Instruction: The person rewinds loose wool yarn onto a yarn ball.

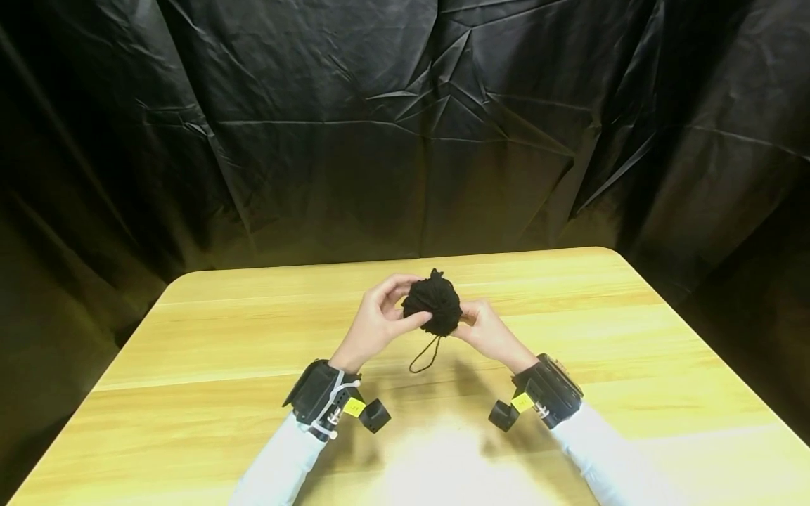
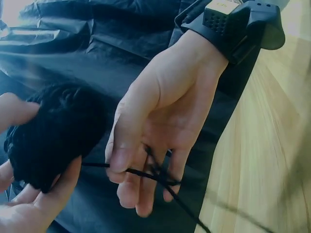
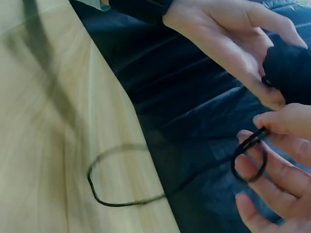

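A ball of black yarn point(image 1: 436, 303) is held up above the table between both hands. My left hand point(image 1: 375, 322) grips it from the left, thumb across the near side and fingers behind. At its right side, my right hand point(image 1: 490, 333) pinches a yarn strand point(image 2: 141, 173) between thumb and index finger, as the left wrist view shows. The right wrist view has a small loop point(image 3: 265, 164) at those fingertips, with the other fingers spread loosely. A longer loop of yarn point(image 3: 116, 205) hangs down below the hands.
The wooden table point(image 1: 209, 330) spreads under both arms. Behind its far edge hangs a creased black sheet point(image 1: 329, 190). Each wrist carries a black strap with a small camera point(image 1: 375, 415) jutting inward.
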`<state>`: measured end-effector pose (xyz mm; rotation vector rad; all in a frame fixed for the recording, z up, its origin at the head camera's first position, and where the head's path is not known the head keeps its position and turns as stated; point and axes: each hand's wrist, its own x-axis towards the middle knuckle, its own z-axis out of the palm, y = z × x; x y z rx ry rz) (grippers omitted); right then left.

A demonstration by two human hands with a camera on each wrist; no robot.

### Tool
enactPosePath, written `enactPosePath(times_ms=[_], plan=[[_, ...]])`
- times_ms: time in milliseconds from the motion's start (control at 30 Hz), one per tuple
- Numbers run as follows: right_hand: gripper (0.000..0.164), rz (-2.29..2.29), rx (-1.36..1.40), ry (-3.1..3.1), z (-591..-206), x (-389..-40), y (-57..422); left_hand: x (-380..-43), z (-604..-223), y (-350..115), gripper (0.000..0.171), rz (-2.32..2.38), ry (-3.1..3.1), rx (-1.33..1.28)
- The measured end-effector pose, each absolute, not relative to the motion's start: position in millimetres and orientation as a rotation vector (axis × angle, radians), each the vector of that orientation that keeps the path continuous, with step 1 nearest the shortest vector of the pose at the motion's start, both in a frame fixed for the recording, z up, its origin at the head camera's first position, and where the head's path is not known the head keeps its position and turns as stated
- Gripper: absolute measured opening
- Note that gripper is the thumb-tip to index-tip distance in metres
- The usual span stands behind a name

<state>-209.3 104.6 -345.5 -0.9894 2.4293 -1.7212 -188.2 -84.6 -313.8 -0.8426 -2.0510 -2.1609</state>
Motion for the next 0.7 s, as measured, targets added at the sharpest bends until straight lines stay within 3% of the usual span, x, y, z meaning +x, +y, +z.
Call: enactPosePath(times_ms=[300,700], plan=[[0.02,-1.556,-1.11,2.35,-339.5,-192.7,96.5,-191.3,-317.5,-86.4,0.046,-2.072,-2.072,-0.539],[0.015,-1.606,-1.02,2.525,-308.5,-184.6,110.1,-193.6,-321.4,-89.2,0.048,-1.859,-2.247,-0.69]])
